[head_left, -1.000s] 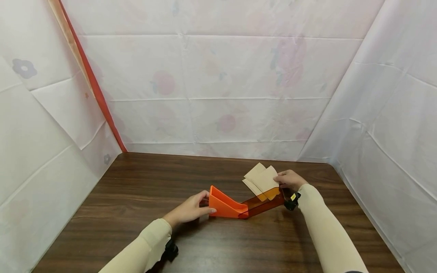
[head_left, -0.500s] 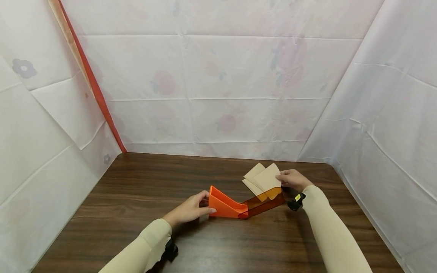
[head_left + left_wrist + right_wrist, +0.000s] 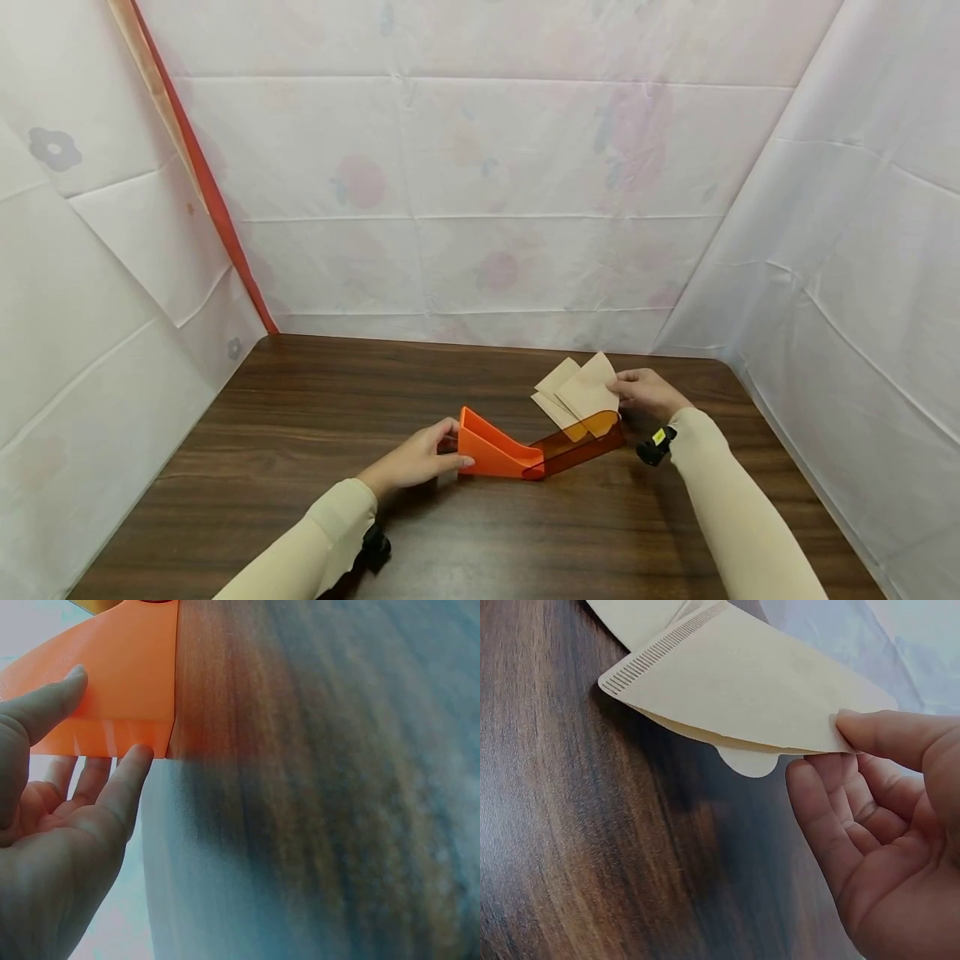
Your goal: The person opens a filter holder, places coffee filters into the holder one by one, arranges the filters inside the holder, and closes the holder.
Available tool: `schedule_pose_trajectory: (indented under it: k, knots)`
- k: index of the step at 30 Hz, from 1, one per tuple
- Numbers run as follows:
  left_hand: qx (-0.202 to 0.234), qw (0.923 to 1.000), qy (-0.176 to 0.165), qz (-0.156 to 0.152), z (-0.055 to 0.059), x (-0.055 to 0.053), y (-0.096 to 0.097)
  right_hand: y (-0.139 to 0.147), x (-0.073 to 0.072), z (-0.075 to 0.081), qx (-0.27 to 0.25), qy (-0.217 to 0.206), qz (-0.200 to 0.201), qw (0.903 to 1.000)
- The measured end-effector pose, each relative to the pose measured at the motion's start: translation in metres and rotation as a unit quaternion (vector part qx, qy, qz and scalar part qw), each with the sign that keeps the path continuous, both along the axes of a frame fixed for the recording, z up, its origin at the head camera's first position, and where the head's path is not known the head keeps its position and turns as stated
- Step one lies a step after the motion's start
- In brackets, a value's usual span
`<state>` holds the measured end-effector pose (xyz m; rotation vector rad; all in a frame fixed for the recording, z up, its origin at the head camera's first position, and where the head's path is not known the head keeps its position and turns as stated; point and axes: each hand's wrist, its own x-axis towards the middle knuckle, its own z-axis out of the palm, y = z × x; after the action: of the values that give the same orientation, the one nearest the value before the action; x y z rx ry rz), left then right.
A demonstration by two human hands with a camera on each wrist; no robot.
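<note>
My left hand point(image 3: 412, 458) holds the back end of an orange coffee filter holder point(image 3: 491, 450) on the table. In the left wrist view, the thumb lies along the holder's side point(image 3: 124, 667) and the fingertips touch its end. Its see-through amber lid point(image 3: 581, 450) is swung out to the right. My right hand point(image 3: 648, 393) pinches the edge of a beige paper coffee filter point(image 3: 592, 387) between thumb and fingers. This filter point(image 3: 742, 690) is tilted up off the table in the right wrist view, its crimped seam and small tab showing. Other paper filters point(image 3: 557, 383) lie partly beneath it.
A dark wood-grain table point(image 3: 337, 400) carries everything. White patterned cloth point(image 3: 487, 208) hangs behind it and along both sides. A red strip point(image 3: 217, 208) runs down the left corner.
My right hand has moved a little right, off the lid's end, drawing the top filter up and away from the others. My left hand, the holder and the lid have stayed put.
</note>
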<state>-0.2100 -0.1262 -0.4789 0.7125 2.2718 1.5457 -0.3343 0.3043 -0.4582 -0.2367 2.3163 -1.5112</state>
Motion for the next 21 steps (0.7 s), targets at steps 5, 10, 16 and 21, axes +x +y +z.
schedule_pose_trajectory:
  k: [5,10,16,21]
  knots:
    - [0.0,1.0,0.0,0.004,-0.003,-0.001,0.0,-0.003,0.002,0.009,0.007,0.009,-0.014,0.9998]
    - [0.003,1.0,-0.002,0.008,-0.003,-0.001,0.0,-0.005,0.003,0.014,0.014,0.012,-0.012,0.9998]
    - [-0.001,1.0,0.001,0.006,-0.003,-0.002,0.001,-0.004,0.005,0.017,0.011,0.014,-0.009,0.9998]
    - [-0.005,1.0,0.002,0.002,-0.003,-0.002,0.001,-0.007,0.008,0.024,0.019,0.024,-0.004,0.9995]
